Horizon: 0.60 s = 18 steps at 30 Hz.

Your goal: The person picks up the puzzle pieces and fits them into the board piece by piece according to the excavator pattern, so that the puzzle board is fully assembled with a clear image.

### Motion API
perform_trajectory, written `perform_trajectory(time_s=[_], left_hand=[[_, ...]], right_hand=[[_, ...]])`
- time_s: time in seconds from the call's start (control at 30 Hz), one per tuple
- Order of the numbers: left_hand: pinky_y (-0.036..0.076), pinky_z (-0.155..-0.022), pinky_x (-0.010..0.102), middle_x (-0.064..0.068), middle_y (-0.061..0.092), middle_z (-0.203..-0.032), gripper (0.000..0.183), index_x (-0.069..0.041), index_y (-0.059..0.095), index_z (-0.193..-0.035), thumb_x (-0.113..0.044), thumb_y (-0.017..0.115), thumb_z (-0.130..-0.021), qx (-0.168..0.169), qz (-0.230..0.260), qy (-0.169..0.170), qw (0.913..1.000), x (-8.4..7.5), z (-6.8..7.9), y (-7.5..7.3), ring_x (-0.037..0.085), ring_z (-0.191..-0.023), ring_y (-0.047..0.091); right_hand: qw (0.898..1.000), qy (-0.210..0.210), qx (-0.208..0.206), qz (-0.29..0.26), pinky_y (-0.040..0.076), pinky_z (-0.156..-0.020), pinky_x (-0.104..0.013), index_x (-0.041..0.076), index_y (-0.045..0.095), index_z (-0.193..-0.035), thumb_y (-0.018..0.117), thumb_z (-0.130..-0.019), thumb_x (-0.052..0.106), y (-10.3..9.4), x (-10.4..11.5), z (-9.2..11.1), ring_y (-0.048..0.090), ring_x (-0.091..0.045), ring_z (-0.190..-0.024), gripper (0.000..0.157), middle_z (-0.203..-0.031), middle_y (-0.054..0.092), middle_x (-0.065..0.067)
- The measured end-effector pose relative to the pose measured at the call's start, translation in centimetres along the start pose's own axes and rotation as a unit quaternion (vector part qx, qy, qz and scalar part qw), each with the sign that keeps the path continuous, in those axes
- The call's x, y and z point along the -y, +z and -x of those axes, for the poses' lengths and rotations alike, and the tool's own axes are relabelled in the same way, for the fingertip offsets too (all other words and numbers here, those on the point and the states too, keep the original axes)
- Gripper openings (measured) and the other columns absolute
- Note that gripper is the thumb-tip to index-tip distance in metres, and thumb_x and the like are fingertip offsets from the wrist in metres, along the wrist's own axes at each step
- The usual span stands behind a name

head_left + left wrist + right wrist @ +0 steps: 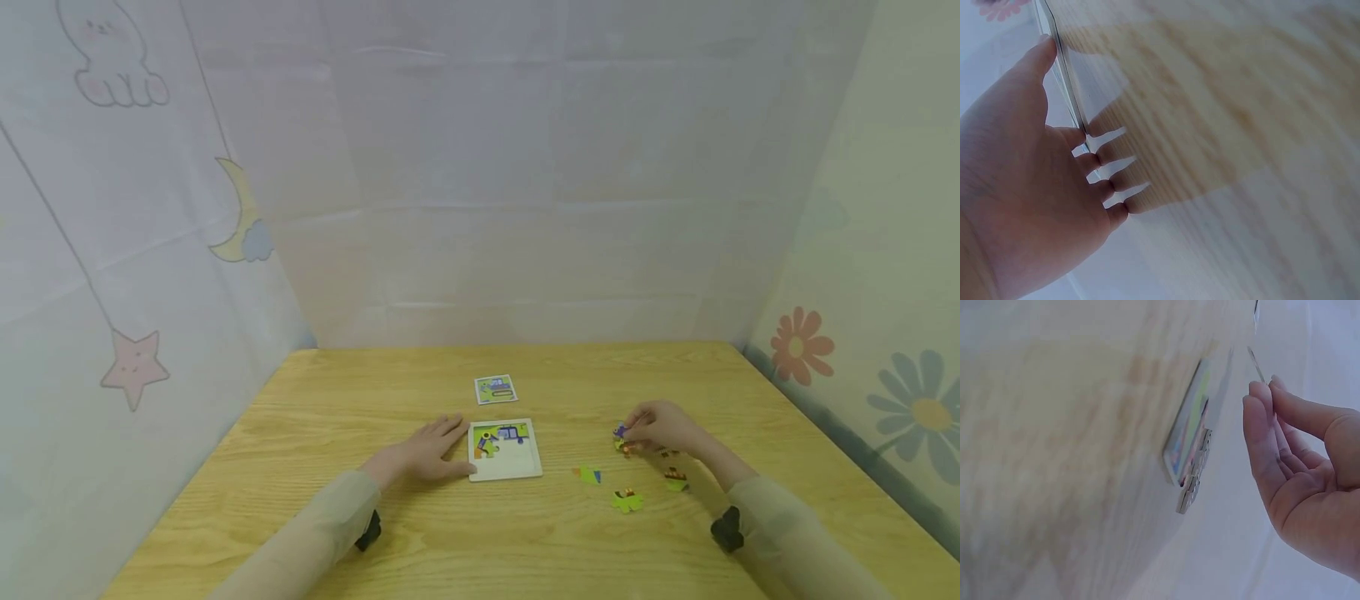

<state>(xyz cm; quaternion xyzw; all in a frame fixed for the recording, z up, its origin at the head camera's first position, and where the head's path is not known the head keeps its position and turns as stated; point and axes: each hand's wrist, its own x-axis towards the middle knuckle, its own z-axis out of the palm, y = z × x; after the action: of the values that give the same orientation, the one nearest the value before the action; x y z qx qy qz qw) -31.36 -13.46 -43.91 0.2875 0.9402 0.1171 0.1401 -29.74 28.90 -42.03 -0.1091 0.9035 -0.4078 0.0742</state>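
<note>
A shallow white puzzle tray (517, 467) lies mid-table, its upper left part filled with joined pieces showing a purple and green vehicle picture. My left hand (427, 452) rests on the table at the tray's left side, fingers spread and thumb at the lower left corner. In the left wrist view, the left hand (1029, 169) has its thumb against the tray's edge (1067, 81). To the right, my right hand (663, 427) pinches a puzzle piece (619, 432) between thumb and fingertips. The right wrist view shows that piece (1256, 364) edge-on, raised off the tabletop.
Loose puzzle pieces lie right of the tray: a green and blue one (589, 474), a green one (627, 501) and a brown and green one (676, 479). Another sits partly behind the right hand. A picture card (495, 389) lies behind the tray. Cloth walls surround the table.
</note>
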Motion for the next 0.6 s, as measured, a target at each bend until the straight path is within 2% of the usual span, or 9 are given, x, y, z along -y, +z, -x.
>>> perform_trajectory(time_s=[0.2, 0.43, 0.6], left_hand=[[0.011, -0.117, 0.052, 0.01, 0.009, -0.158, 0.085, -0.013, 0.016, -0.152, -0.063, 0.046, -0.089, 0.001, 0.0, -0.003, 1.0, 0.0, 0.1, 0.0, 0.035, -0.145, 0.006], [0.01, -0.117, 0.052, 0.011, 0.009, -0.158, 0.084, -0.013, 0.016, -0.151, -0.061, 0.046, -0.09, 0.001, -0.001, -0.004, 1.0, -0.2, 0.1, -0.1, 0.035, -0.145, 0.005], [0.009, -0.117, 0.052, 0.009, 0.007, -0.159, 0.084, -0.014, 0.015, -0.152, -0.062, 0.045, -0.09, 0.005, -0.007, -0.007, 0.9999, -0.3, 0.0, -0.2, 0.034, -0.145, 0.003]], right_hand=[[0.999, 0.018, 0.004, -0.033, 0.057, -0.058, -0.033, -0.003, 0.064, -0.1, 0.068, -0.086, 0.019, 0.2, 0.2, -0.3, 0.067, -0.019, -0.066, 0.026, -0.079, 0.069, -0.008], [0.998, 0.002, -0.009, -0.069, 0.058, -0.063, -0.035, -0.005, 0.063, -0.102, 0.067, -0.087, 0.019, 0.6, 0.7, -1.1, 0.068, -0.024, -0.074, 0.028, -0.084, 0.069, -0.011], [0.996, 0.004, -0.021, -0.084, 0.059, -0.065, -0.034, -0.003, 0.063, -0.103, 0.067, -0.087, 0.02, 1.0, 1.2, -1.6, 0.068, -0.022, -0.075, 0.029, -0.088, 0.068, -0.011]])
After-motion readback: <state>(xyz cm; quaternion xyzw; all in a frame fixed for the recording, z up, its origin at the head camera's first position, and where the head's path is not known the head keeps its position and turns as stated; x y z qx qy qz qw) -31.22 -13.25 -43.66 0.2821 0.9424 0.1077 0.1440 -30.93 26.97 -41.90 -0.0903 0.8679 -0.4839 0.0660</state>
